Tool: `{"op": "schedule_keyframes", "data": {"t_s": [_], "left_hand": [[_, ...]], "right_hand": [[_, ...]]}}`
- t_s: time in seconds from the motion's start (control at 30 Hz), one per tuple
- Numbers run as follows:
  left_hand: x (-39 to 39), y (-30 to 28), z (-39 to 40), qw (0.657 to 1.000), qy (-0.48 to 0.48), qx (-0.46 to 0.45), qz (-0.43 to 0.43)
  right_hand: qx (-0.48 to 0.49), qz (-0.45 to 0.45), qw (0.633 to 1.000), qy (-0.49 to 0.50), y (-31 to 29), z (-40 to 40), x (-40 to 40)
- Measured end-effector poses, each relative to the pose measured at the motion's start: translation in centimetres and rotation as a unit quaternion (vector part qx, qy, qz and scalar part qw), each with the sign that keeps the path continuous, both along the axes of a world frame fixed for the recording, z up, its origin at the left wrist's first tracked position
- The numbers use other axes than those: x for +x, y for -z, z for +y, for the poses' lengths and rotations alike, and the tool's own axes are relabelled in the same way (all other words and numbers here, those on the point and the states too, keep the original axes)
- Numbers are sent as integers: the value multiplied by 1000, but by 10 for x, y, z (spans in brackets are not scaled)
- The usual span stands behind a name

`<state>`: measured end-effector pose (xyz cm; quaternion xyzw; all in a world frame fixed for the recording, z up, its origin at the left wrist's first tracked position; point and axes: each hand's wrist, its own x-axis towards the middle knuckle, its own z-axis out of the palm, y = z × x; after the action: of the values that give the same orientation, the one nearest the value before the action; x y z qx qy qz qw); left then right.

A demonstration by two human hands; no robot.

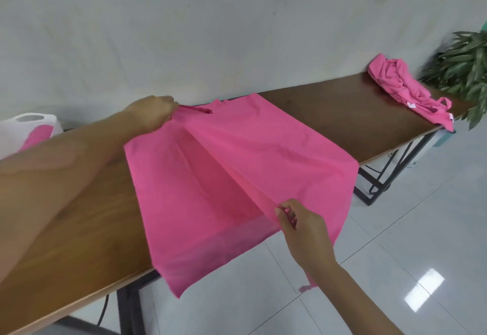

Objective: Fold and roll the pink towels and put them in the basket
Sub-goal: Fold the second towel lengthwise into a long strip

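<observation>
Both hands pinch a pink towel (237, 176) spread across the brown tabletop (329, 116).

Nearest the camera, the left forearm reaches across the wood; the towel lies flat with a raised fold running along its middle, its near edge hanging over the tabletop's front. More pink towels (403, 87) sit crumpled at the far right end, beside a green plant (463, 66). A white basket (31, 129) at far left holds a pink roll. Left hand (152, 116) grips the far corner; right hand (303, 226) pinches the fold's near end.
</observation>
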<state>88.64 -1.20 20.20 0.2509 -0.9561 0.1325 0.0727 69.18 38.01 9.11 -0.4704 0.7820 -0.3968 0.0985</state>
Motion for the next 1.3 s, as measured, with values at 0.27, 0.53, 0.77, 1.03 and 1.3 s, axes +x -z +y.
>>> {"op": "schedule_keyframes", "data": {"t_s": [0.27,0.53,0.77,1.03,1.3], "left_hand": [[90,-3,-26,1000,-25,3,11],[139,21,-31,987,-127,60,-82],[140,48,-24,973,-164,92,-137],[96,78,-16,966,-194,129,-113],[40,93,-4,951,-267,155,-33]], "right_hand": [[0,24,998,-58,0,-20,108],[90,40,977,-190,18,-42,161],[97,44,969,-221,19,-62,137],[78,73,973,-204,6,-92,43],[47,63,970,-229,3,-131,-62]]}}
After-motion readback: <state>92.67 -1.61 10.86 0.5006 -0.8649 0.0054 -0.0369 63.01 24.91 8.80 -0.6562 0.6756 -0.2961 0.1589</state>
